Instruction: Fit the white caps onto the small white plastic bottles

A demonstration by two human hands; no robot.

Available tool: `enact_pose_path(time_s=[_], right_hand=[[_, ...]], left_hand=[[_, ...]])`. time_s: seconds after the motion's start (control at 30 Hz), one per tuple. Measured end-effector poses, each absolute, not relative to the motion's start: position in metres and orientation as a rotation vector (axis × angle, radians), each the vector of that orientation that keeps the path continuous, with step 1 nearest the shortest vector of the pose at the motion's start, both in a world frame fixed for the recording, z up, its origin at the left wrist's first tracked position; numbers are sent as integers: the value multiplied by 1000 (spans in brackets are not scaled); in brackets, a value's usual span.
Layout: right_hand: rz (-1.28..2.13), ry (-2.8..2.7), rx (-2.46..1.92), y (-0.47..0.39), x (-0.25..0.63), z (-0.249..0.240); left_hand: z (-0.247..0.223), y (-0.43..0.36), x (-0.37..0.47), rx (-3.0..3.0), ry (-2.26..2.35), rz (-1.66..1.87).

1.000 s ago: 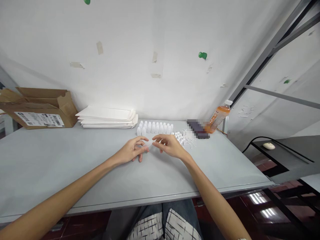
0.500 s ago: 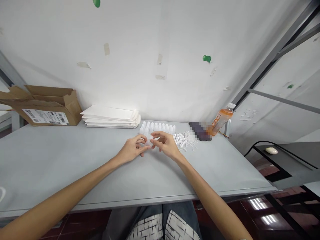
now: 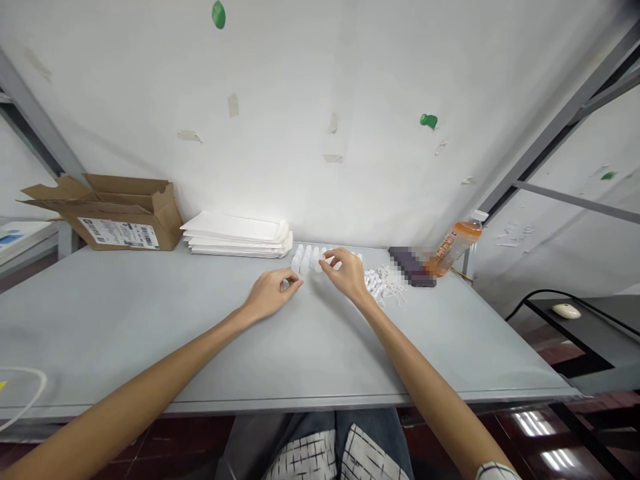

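Small translucent white bottles (image 3: 301, 259) stand in rows near the back edge of the grey table. My right hand (image 3: 346, 272) reaches over them from the right, its thumb and forefinger closed on a white bottle (image 3: 318, 261) at the front; the hand hides part of the rows. To the left and nearer to me is my left hand (image 3: 273, 293), fingers curled and thumb tip close to the forefinger, with nothing visible between them. A loose pile of small white caps and thin white pieces (image 3: 383, 283) lies to the right of my right hand.
Left of the bottles are a stack of white envelopes (image 3: 235, 235) and an open cardboard box (image 3: 125, 217). A dark phone (image 3: 413, 267), partly blurred, and an orange drink bottle (image 3: 457, 243) are at the back right. A white wall (image 3: 300, 100) rises behind the table (image 3: 200, 360).
The hands were together around a translucent piece; now they are apart. My right hand has moved over the bottles, and my left hand's fingers have drawn together. The view has shifted slightly.
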State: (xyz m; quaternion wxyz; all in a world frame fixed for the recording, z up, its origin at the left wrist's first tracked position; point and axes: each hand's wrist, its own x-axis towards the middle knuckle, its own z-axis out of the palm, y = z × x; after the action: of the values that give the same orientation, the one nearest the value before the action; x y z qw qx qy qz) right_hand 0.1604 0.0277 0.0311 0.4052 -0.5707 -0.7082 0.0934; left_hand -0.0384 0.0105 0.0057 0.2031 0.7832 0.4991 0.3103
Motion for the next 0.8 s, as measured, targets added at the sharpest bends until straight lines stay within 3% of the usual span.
enact_pose_path(time_s=[0.8], right_hand=[[165, -1892, -1615, 45, 146, 16]], left_hand=[[-1, 24, -50, 2319, 1511, 731]])
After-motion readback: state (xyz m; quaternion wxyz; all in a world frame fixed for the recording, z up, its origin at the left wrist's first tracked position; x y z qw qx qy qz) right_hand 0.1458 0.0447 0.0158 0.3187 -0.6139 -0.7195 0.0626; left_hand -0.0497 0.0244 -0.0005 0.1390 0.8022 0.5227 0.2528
